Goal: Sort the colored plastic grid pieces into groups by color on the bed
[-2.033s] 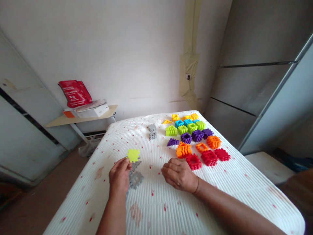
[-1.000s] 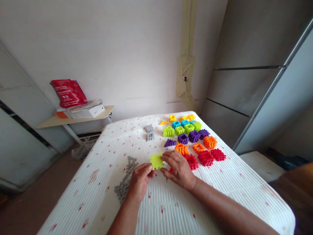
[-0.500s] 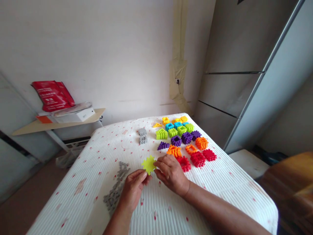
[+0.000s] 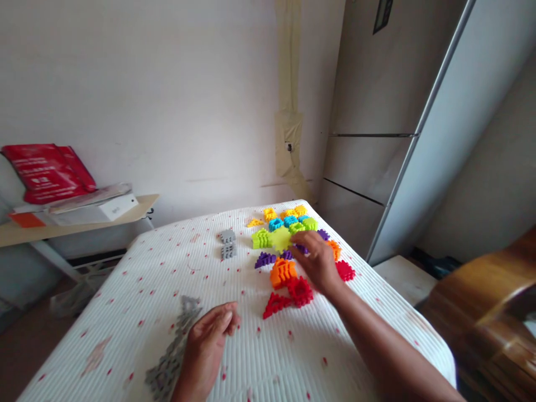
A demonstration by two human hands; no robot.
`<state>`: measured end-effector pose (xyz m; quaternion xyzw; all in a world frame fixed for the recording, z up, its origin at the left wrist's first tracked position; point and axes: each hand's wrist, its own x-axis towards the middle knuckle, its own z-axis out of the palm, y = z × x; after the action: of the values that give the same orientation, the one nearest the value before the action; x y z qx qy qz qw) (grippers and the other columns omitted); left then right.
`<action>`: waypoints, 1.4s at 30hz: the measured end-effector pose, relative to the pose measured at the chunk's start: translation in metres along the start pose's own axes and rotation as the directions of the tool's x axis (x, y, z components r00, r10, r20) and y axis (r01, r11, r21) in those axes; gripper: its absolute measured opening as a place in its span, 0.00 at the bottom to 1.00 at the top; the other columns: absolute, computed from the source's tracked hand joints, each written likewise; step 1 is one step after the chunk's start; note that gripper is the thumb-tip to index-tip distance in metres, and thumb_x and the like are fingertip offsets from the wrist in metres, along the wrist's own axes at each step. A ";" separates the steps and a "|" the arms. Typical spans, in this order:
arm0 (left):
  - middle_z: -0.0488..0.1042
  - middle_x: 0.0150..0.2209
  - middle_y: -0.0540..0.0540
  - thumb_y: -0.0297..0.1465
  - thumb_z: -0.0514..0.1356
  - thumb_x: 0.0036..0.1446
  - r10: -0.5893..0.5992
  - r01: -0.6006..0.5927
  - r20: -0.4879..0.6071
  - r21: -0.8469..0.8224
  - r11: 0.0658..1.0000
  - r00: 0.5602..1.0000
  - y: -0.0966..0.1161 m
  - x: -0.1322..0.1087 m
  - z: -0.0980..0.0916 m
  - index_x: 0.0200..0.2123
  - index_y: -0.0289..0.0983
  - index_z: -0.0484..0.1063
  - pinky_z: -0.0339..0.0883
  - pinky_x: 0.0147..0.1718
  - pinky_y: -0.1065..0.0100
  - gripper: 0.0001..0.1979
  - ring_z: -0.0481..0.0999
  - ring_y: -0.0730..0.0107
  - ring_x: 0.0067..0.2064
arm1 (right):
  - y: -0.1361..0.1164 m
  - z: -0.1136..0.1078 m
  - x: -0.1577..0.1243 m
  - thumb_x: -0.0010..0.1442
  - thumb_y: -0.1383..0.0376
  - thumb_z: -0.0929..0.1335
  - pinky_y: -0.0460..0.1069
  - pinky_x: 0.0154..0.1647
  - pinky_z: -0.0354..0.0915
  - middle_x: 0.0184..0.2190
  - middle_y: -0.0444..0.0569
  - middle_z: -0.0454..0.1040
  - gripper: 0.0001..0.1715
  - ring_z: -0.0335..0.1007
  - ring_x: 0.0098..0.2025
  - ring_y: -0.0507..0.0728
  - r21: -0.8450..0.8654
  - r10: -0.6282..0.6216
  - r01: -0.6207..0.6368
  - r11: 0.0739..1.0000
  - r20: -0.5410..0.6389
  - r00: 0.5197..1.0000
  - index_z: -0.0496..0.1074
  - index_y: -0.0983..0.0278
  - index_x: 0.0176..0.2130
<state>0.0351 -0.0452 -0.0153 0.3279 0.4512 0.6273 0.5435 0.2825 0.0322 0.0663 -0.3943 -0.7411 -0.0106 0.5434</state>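
At nine o'clock from the middle of the view, a red bag (image 4: 48,173) shows just above a white box (image 4: 113,206) on a pale side table (image 4: 146,204). Toward twelve, beige tape (image 4: 287,67) runs down the wall (image 4: 167,84) around a socket (image 4: 288,147). A tall grey cabinet (image 4: 377,95) stands at two o'clock, and a glossy, blurred brown object (image 4: 481,296) lies toward four

- Room, apparently in a home
- Cloth (image 4: 259,363), white, red-speckled
- Toy blocks (image 4: 283,272), on cloth
- Fridge (image 4: 372,84), right of cloth
- Side table (image 4: 144,203), left of cloth
- Wall socket (image 4: 288,147), beyond cloth
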 end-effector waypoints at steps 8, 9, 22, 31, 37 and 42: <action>0.76 0.26 0.45 0.36 0.71 0.34 0.013 -0.014 -0.050 -0.025 1.000 0.999 -0.003 0.005 -0.005 0.29 0.34 0.77 0.66 0.28 0.70 0.16 0.71 0.70 0.29 | 0.143 -0.022 0.056 0.48 0.69 0.68 0.45 0.33 0.62 0.30 0.48 0.75 0.08 0.69 0.30 0.52 -0.429 0.468 -0.436 0.791 -0.034 0.883 0.75 0.66 0.32; 0.76 0.26 0.45 0.36 0.71 0.34 0.008 -0.010 -0.059 -0.024 1.000 0.998 -0.004 0.005 -0.005 0.29 0.34 0.77 0.66 0.28 0.70 0.17 0.71 0.70 0.28 | 0.152 -0.019 0.055 0.48 0.69 0.68 0.44 0.32 0.61 0.30 0.47 0.75 0.08 0.69 0.30 0.52 -0.448 0.496 -0.451 0.772 -0.019 0.868 0.75 0.67 0.31; 0.75 0.25 0.45 0.36 0.71 0.33 0.006 -0.006 -0.077 0.012 1.000 0.997 -0.005 0.007 -0.011 0.27 0.35 0.78 0.67 0.26 0.70 0.16 0.71 0.70 0.28 | 0.190 0.003 0.053 0.47 0.70 0.68 0.43 0.33 0.61 0.30 0.46 0.77 0.07 0.71 0.32 0.52 -0.565 0.589 -0.449 0.692 0.084 0.803 0.77 0.63 0.30; 0.75 0.25 0.45 0.36 0.71 0.30 -0.019 0.020 -0.113 0.008 1.000 0.993 0.000 0.006 -0.009 0.27 0.35 0.78 0.68 0.27 0.69 0.16 0.72 0.69 0.28 | 0.199 0.009 0.049 0.47 0.71 0.68 0.43 0.34 0.61 0.32 0.47 0.77 0.09 0.71 0.33 0.53 -0.603 0.590 -0.418 0.680 0.112 0.799 0.77 0.64 0.31; 0.76 0.25 0.45 0.36 0.71 0.32 0.000 0.003 -0.096 0.028 1.000 0.995 -0.002 0.006 -0.007 0.27 0.35 0.78 0.68 0.27 0.68 0.15 0.71 0.68 0.28 | 0.195 0.007 0.048 0.47 0.71 0.68 0.44 0.35 0.61 0.32 0.49 0.77 0.09 0.71 0.33 0.53 -0.604 0.554 -0.391 0.694 0.102 0.826 0.77 0.65 0.31; 0.74 0.23 0.44 0.37 0.70 0.33 0.087 -0.080 -0.110 0.069 0.994 0.990 0.012 0.006 -0.010 0.27 0.33 0.77 0.65 0.26 0.68 0.16 0.70 0.69 0.26 | 0.175 -0.003 0.057 0.48 0.71 0.66 0.45 0.37 0.63 0.35 0.50 0.75 0.11 0.70 0.33 0.53 -0.563 0.480 -0.352 0.748 0.092 0.872 0.76 0.66 0.33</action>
<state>0.0208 -0.0417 -0.0087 0.3279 0.4869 0.6521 0.4797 0.3835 0.1841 0.0420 -0.6827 -0.6593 -0.0463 0.3116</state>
